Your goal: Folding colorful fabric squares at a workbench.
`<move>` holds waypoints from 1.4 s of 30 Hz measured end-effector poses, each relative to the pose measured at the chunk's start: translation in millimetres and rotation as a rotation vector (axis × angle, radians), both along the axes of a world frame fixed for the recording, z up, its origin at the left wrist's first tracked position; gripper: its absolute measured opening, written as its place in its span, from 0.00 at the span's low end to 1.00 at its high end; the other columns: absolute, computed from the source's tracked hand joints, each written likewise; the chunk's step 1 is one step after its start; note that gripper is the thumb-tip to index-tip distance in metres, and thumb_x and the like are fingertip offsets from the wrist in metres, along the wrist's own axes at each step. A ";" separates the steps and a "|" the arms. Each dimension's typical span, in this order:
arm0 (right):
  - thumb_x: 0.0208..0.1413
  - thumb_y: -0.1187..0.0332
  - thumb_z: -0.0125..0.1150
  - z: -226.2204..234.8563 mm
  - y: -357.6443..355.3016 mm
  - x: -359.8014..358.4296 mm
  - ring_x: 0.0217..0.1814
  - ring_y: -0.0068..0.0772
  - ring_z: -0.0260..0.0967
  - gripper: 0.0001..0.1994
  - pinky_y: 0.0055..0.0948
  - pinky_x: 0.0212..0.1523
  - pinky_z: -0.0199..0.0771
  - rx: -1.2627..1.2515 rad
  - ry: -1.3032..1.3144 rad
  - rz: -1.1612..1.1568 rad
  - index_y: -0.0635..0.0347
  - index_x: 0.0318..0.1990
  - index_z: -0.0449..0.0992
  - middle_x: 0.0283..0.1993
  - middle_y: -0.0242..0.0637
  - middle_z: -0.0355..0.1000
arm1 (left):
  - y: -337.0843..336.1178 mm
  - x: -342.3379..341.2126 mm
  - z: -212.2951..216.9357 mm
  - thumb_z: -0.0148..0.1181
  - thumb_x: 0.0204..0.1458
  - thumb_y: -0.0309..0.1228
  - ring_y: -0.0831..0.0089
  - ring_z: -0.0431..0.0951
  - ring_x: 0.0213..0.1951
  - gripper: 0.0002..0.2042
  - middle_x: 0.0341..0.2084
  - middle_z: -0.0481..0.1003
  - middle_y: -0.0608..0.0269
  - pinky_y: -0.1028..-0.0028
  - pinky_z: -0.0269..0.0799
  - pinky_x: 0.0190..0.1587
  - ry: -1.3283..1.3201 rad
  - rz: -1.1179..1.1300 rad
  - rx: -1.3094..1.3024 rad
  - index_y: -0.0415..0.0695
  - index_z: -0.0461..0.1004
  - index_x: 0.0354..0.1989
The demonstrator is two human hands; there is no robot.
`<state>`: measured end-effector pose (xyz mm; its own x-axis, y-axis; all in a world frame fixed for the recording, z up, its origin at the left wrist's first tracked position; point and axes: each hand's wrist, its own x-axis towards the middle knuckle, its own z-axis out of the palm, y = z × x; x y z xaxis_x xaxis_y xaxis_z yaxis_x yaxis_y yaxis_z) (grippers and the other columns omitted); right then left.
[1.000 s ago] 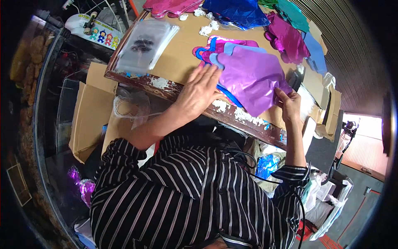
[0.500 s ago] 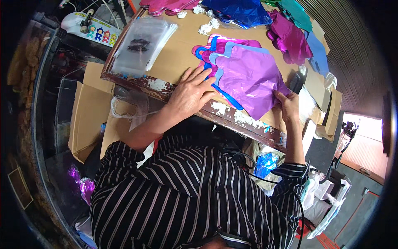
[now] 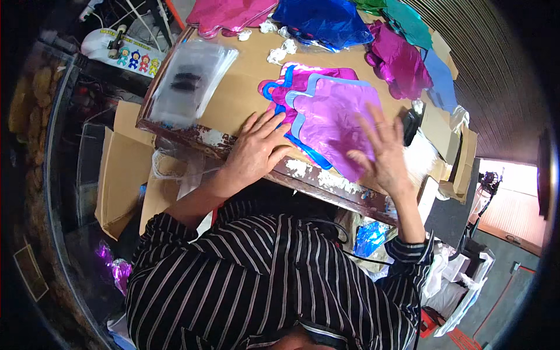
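Left hand (image 3: 252,150) at blue foil (image 3: 315,154); right hand (image 3: 386,150) spread over purple foil sheet (image 3: 329,114).

The blurred right hand (image 3: 386,153) is partly hiding the purple sheet (image 3: 328,119); the view's top is cropping blue foil (image 3: 321,23)

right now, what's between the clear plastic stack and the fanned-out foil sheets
In the head view, tan cardboard lies between the clear plastic stack and the foil sheets, with the left hand at its near side.
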<state>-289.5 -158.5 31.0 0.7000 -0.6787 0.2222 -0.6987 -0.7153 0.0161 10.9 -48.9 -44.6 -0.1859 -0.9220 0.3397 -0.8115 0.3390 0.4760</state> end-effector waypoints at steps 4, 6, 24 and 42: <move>0.61 0.41 0.60 -64.8 5.3 2.3 0.84 0.57 0.38 0.42 0.69 0.78 0.30 0.277 0.069 0.090 0.45 0.78 0.55 0.84 0.43 0.42 | -7.0 -5.7 6.9 0.67 0.58 0.37 0.47 0.66 0.69 0.23 0.63 0.71 0.45 0.50 0.57 0.71 0.020 -0.019 0.031 0.36 0.76 0.59; 0.61 0.40 0.58 -75.1 7.6 6.0 0.85 0.58 0.37 0.42 0.69 0.78 0.29 0.280 0.070 0.081 0.44 0.79 0.52 0.84 0.43 0.41 | -3.4 -3.8 11.4 0.68 0.56 0.39 0.49 0.70 0.66 0.22 0.60 0.74 0.45 0.52 0.61 0.69 0.013 0.020 0.006 0.36 0.78 0.54; 0.63 0.54 0.63 55.0 -110.9 -52.4 0.85 0.48 0.42 0.38 0.62 0.80 0.33 0.303 0.256 0.013 0.50 0.77 0.54 0.82 0.45 0.46 | -542.4 -72.5 50.1 0.63 0.54 0.36 0.47 0.81 0.44 0.11 0.38 0.82 0.48 0.50 0.77 0.45 -0.327 -0.161 -0.087 0.43 0.84 0.39; 0.61 0.63 0.65 10.7 -300.5 -49.4 0.68 0.49 0.69 0.29 0.62 0.75 0.53 0.093 -0.034 0.113 0.58 0.68 0.66 0.64 0.50 0.72 | -633.3 -64.0 -27.5 0.80 0.39 0.51 0.55 0.82 0.28 0.24 0.24 0.81 0.55 0.57 0.77 0.35 0.011 0.335 -0.151 0.43 0.77 0.20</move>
